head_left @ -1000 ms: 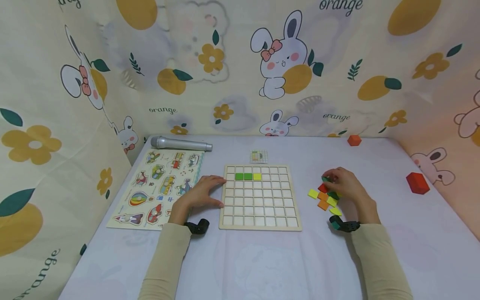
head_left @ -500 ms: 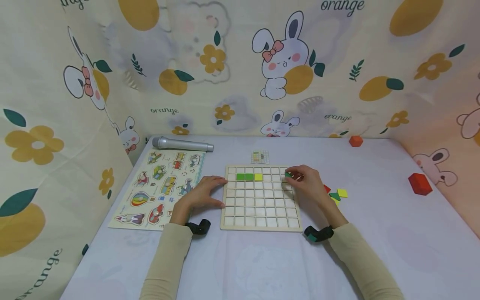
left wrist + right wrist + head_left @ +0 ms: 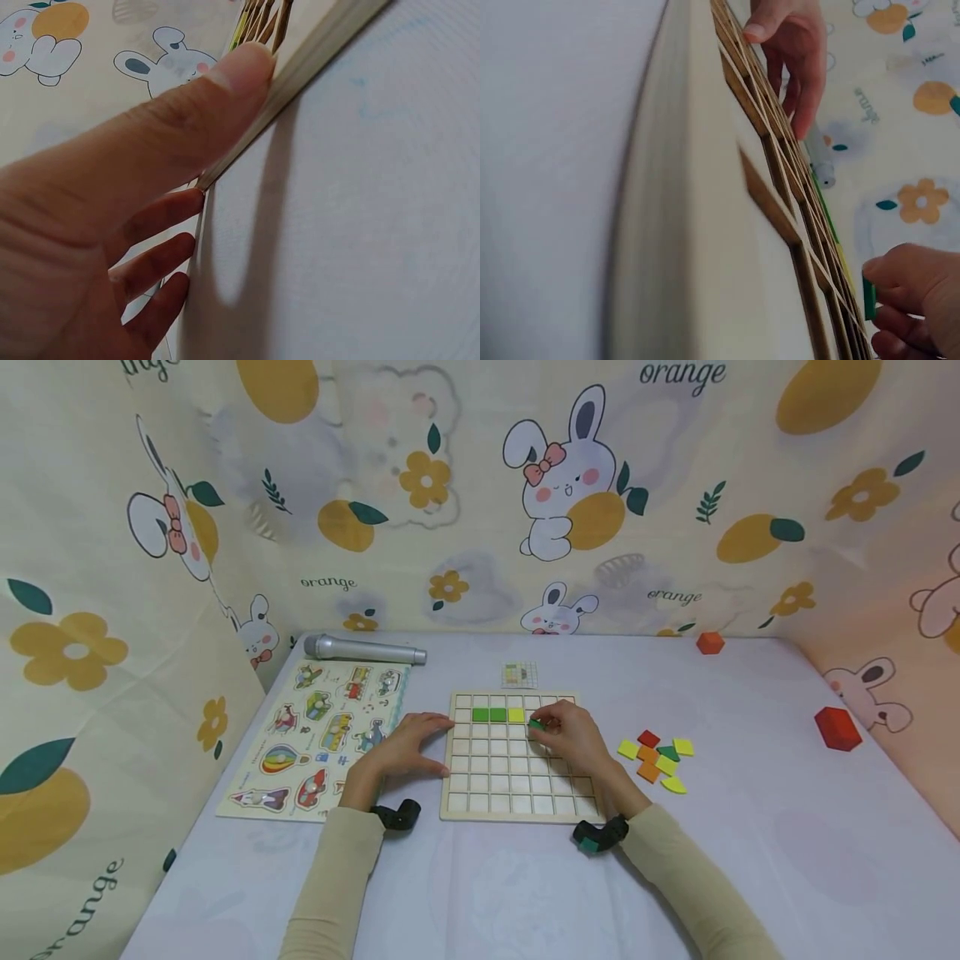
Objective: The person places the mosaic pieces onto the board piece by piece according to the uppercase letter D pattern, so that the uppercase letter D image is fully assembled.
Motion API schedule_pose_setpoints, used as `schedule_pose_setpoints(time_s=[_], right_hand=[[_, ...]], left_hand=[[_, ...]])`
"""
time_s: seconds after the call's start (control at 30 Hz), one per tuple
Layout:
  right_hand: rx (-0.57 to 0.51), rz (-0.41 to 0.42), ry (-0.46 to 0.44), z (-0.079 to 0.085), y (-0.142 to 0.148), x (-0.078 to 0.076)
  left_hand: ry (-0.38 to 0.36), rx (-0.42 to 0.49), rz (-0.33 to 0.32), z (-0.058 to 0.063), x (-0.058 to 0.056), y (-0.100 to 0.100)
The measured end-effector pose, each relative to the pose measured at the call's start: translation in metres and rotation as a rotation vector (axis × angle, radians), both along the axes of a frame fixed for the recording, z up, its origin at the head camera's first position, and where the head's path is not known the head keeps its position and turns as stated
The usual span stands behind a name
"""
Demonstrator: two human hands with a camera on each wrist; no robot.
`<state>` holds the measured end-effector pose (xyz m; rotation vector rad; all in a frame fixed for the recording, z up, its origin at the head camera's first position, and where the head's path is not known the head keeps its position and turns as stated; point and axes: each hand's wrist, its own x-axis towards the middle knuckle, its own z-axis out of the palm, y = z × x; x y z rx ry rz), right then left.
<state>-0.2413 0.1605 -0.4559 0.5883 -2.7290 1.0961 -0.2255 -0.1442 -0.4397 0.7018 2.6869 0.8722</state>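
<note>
A wooden grid board (image 3: 517, 816) lies in the middle of the table, with two green square tiles (image 3: 490, 715) and a yellow tile (image 3: 516, 715) side by side in its second row from the far edge. My right hand (image 3: 576, 737) is over the board, pinching a small green tile (image 3: 869, 298) between thumb and fingers, just right of the yellow one. At the board's left edge, my left hand (image 3: 405, 748) rests with its fingers extended; in the left wrist view its thumb (image 3: 244, 71) touches the rim.
Several loose tiles (image 3: 666, 765) in red, orange, yellow and green lie right of the board. A small pattern card (image 3: 519, 675) sits behind it. Leftward are a picture puzzle board (image 3: 296, 747) and a toy microphone (image 3: 365, 649). Two red blocks (image 3: 837, 728) stand at right.
My right hand has moved left from the loose tiles to above the board, carrying the green tile. The left hand has stayed at the board's left edge.
</note>
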Motion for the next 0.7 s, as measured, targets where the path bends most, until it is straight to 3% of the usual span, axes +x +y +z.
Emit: schedule_pose_setpoints(time_s=[0.37,0.7], right_hand=[[0.066,0.010,0.022,-0.0048,-0.0026,-0.0025],[0.074,0.089,0.037,-0.0014,0.0013,0.0007]], left_hand=[[-0.014,-0.005,0.014,-0.0043,-0.0026,0.0000],[0.012,-0.008,-0.003,-0.0049,-0.0029,-0.0018]])
